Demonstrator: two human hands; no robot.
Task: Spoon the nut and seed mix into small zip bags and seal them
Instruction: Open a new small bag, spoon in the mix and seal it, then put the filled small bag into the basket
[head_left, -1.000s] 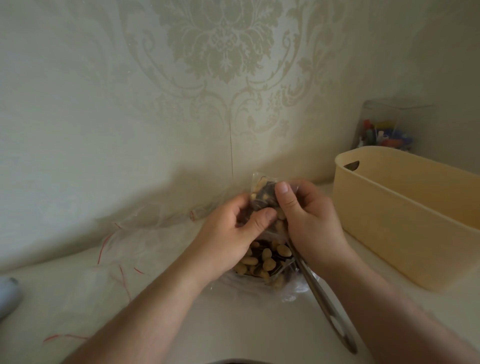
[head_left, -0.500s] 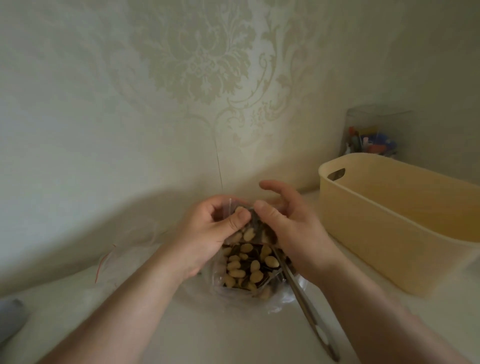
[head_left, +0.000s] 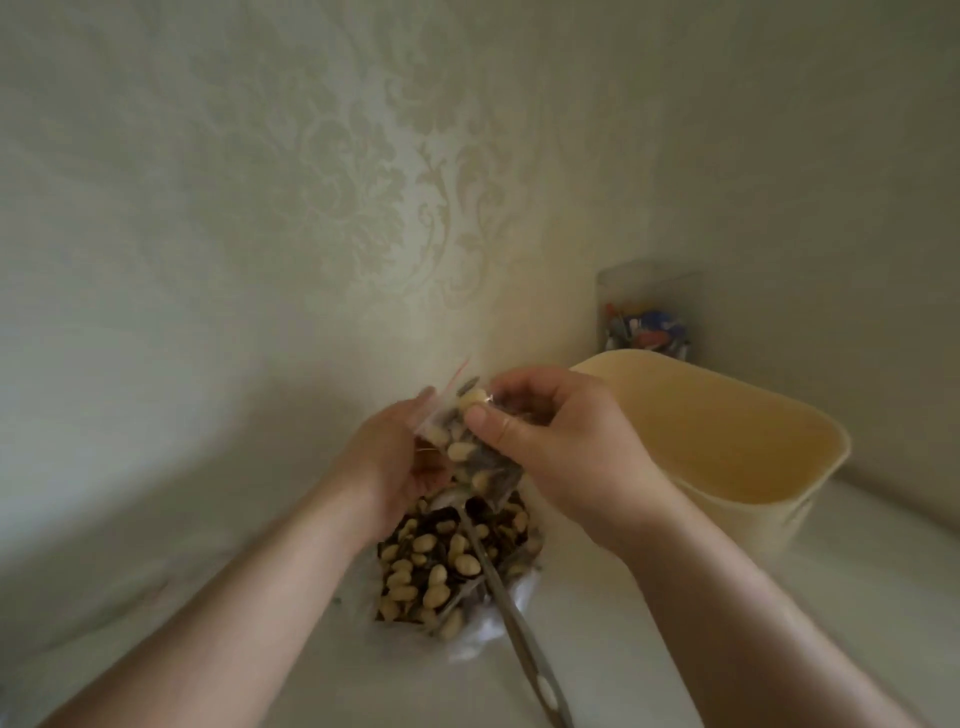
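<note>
Filled zip bag (head_left: 470, 441) pinched between left hand (head_left: 400, 457) and right hand (head_left: 561, 447), each grip grasping it above the nut mix (head_left: 447, 566).

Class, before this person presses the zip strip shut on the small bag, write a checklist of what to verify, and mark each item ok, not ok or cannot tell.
1. Small clear zip bag with a red strip holds nuts and seeds: ok.
2. Both hands grip it, left hand and right hand: ok.
3. Bag is held above the large open bag of mix, so spills land there: ok.
4. Zip strip free of nuts: cannot tell, a peanut sits near the top.
5. Long metal spoon is set down, resting in the mix: ok.
6. Strip already sealed: cannot tell.
</note>
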